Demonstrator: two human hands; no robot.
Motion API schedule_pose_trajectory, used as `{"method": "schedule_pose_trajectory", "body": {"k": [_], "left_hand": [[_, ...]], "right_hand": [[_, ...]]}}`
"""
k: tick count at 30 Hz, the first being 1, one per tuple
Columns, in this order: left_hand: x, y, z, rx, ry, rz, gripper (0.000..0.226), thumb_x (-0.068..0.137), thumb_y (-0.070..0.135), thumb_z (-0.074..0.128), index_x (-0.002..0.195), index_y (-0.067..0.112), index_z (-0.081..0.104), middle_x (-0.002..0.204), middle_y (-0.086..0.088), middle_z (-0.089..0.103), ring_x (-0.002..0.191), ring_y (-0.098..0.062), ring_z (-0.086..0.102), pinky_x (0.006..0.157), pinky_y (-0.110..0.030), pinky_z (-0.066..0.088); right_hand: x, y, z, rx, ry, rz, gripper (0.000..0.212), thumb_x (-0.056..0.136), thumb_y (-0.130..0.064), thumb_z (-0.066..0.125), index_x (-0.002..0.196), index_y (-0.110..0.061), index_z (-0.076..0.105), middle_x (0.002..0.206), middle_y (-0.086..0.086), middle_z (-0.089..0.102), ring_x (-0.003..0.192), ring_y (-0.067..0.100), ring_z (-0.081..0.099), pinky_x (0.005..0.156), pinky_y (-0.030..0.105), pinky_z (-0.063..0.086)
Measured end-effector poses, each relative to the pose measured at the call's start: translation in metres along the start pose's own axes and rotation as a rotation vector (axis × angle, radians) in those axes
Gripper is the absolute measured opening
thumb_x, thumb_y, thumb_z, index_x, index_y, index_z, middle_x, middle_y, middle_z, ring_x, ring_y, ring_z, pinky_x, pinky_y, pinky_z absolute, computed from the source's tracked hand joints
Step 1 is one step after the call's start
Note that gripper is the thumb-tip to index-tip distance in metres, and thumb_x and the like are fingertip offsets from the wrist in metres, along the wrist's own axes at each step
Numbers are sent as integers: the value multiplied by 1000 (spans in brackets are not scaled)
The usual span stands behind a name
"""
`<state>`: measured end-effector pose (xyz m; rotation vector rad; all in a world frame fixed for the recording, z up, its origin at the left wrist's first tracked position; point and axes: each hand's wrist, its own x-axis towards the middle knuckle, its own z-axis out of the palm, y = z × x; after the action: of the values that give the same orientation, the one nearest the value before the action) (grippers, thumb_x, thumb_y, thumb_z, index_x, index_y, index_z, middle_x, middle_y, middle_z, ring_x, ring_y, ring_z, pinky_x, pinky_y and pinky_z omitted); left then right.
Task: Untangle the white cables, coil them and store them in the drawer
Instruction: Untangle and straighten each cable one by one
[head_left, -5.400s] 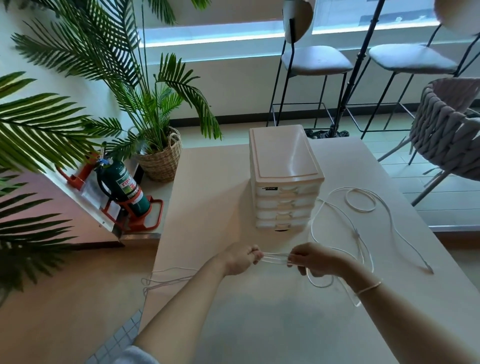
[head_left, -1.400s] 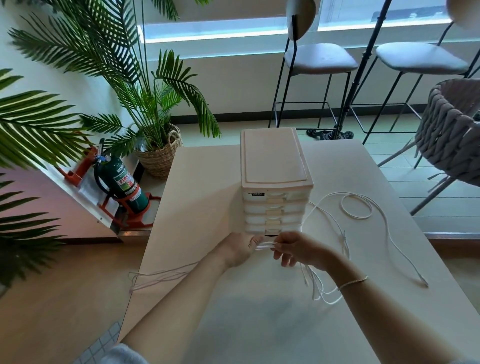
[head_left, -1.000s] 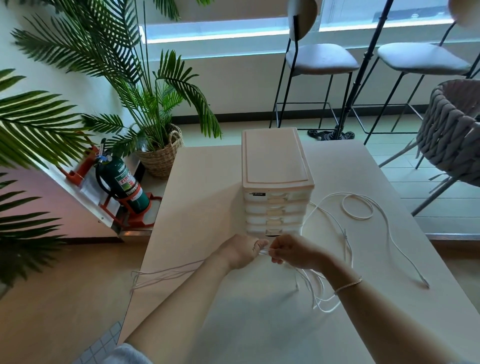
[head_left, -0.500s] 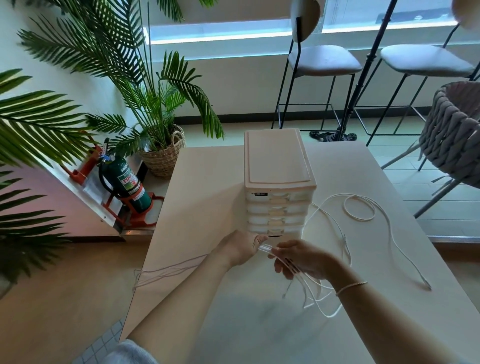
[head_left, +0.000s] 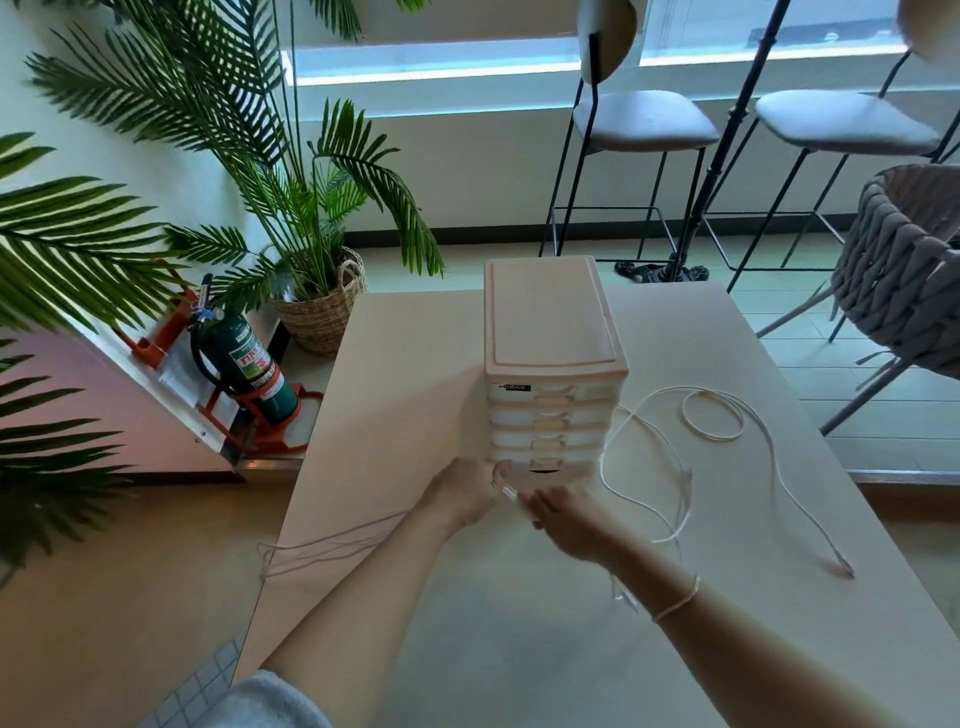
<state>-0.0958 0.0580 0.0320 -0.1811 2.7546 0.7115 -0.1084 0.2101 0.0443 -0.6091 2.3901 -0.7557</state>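
Head view gives me a tiled room with palm fronds (head_left: 93, 244) filling the left of the frame and bar stools (head_left: 644, 124) under the window at upper right. My pale counter (head_left: 405, 395) runs up the centre, carrying a closed drawer unit (head_left: 553, 364). White cables (head_left: 711, 421) loop at centre right of it, loose strands trailing off its left edge. Just below the unit, my left hand (head_left: 465, 499) and right hand (head_left: 569, 519) each have their grip pinching the cable strands between them.
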Motion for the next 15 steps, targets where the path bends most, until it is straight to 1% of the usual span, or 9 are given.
{"method": "schedule_pose_trajectory", "body": {"k": [1, 3, 5, 6, 8, 10, 12, 14, 15], "left_hand": [[2, -2, 2, 1, -5, -14, 46, 102, 34, 29, 109, 5, 63, 113, -23, 63, 107, -36, 57, 82, -34, 42], [3, -4, 6, 6, -21, -30, 47, 101, 37, 28, 108, 7, 63, 113, -20, 64, 107, -35, 58, 83, -33, 43], [2, -4, 8, 11, -49, -19, 47, 101, 37, 28, 104, 5, 62, 111, -21, 64, 104, -35, 58, 80, -32, 42], [0, -2, 8, 10, -66, 6, 46, 101, 36, 29, 99, 4, 62, 105, -22, 64, 99, -33, 58, 76, -31, 40], [-6, 5, 12, -18, -104, 73, 45, 101, 35, 30, 90, 1, 58, 92, -20, 61, 84, -23, 53, 67, -29, 30], [-11, 10, 13, -51, -128, 120, 46, 101, 34, 32, 92, -2, 58, 90, -19, 60, 79, -17, 46, 62, -25, 24], [-10, 6, 11, -93, -123, 112, 44, 101, 33, 34, 86, 0, 58, 84, -18, 59, 76, -17, 46, 61, -25, 25], [-10, -5, 8, -144, -134, 90, 39, 100, 34, 37, 75, 12, 56, 78, -7, 56, 76, -17, 50, 60, -25, 28], [-10, -11, 6, -150, -148, 75, 37, 100, 35, 38, 73, 15, 55, 79, -5, 57, 77, -18, 50, 60, -25, 30]], "right_hand": [[-2, -5, 4, -32, -43, -37, 37, 101, -27, 33, 80, -11, 60, 67, -3, 48, 72, 17, 47, 65, 30, 33], [-2, -7, 5, -53, -72, -46, 41, 101, -30, 32, 63, -22, 45, 62, -9, 45, 74, 17, 47, 65, 27, 31], [0, -2, -4, 28, -86, 46, 38, 100, -33, 33, 64, -29, 42, 68, -6, 50, 77, 16, 48, 66, 26, 35], [1, 2, -11, 96, -62, 104, 35, 100, -34, 34, 66, -30, 44, 72, -4, 53, 77, 17, 50, 67, 26, 39], [5, 11, -22, 212, 51, 172, 34, 99, -35, 37, 68, -26, 49, 68, -4, 53, 68, 14, 51, 60, 22, 41], [10, 14, -24, 232, 140, 166, 36, 98, -32, 42, 67, -21, 55, 64, -4, 52, 60, 11, 48, 55, 23, 38], [13, 15, -20, 258, 120, 156, 37, 97, -31, 45, 64, -19, 55, 61, -2, 50, 58, 13, 45, 57, 25, 36], [13, 15, -19, 395, 28, 158, 39, 97, -29, 45, 61, -18, 51, 54, -3, 47, 45, 7, 38, 46, 20, 31], [11, 16, -22, 438, -22, 171, 39, 97, -29, 45, 61, -16, 52, 50, -4, 44, 38, 4, 33, 40, 16, 27]]}}
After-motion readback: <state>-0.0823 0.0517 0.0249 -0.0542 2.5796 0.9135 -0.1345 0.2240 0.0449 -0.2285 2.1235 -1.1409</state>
